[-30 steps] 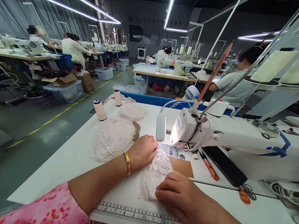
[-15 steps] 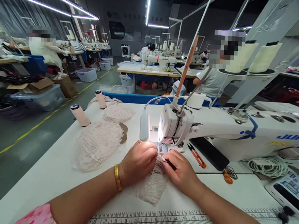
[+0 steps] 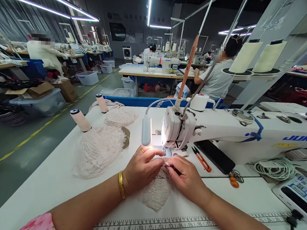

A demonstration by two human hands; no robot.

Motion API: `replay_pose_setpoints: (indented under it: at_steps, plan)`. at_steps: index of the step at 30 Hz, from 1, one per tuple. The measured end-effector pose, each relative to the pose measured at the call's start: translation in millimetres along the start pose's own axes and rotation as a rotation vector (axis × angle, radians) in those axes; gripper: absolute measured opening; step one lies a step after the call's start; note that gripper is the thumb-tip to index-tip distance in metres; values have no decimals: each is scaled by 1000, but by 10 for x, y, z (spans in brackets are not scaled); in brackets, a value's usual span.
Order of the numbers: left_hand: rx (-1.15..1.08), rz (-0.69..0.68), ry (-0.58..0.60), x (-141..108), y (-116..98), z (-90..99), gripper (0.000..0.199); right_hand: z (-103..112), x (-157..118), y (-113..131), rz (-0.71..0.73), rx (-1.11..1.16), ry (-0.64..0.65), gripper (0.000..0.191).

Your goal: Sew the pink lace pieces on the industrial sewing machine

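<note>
A pale lace piece [image 3: 155,192] hangs down over the table edge side of the needle area, its top edge pinched between both hands. My left hand [image 3: 146,165] grips it from the left, index finger stretched toward the presser foot. From the right, my right hand [image 3: 185,171] is closed on the same edge; a small dark tool, partly hidden, shows under its fingers. Just beyond the fingertips stands the lit head of the white sewing machine [image 3: 177,127]. To the left lie more lace pieces [image 3: 99,151].
Two thread cones [image 3: 80,120] stand at the table's left. Right of the needle lie orange thread snips [image 3: 202,159] and a black phone [image 3: 215,156]. A lamp [image 3: 146,130] hangs by the machine head. A printed ruler [image 3: 161,225] runs along the front edge.
My left index finger has straightened and lifted toward the presser foot, and the left fingers have spread a little. My right hand keeps its pinch. The view has shifted slightly.
</note>
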State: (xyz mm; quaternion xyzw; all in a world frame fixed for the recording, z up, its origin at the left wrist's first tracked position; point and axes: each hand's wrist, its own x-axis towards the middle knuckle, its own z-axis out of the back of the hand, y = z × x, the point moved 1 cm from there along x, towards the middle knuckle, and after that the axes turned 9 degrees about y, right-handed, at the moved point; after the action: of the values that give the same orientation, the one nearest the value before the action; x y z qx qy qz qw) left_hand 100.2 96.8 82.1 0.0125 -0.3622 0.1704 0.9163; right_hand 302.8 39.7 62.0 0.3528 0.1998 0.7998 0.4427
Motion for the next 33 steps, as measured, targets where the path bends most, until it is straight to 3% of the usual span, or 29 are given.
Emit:
replay_pose_setpoints:
  at_steps: [4,9,15,19,22,25,27,30,33]
  plan:
    - [-43,26,25,2,0,-11,13,-5,-14,5,-17,-3,-33,7]
    - [-113,74,34,-3,-2,-34,12,-9,-8,15,113,-18,-99,26]
    - [-168,108,33,39,-89,17,12,72,21,71,151,-16,-137,10]
    - [-401,220,160,129,-402,272,8,361,-156,411,114,108,21,10]
    - [-782,396,341,199,-621,414,7,644,-296,661,-184,267,263,19]
    - [-1006,525,529,244,-613,318,18,762,-222,666,-390,314,419,25]
    - [-879,591,585,246,-477,142,21,694,-54,513,-496,229,479,18]
    - [-436,702,611,198,-226,-116,21,466,226,214,-604,-34,476,12]
    - [-192,657,549,117,-77,-230,9,243,395,30,-632,-122,427,17]
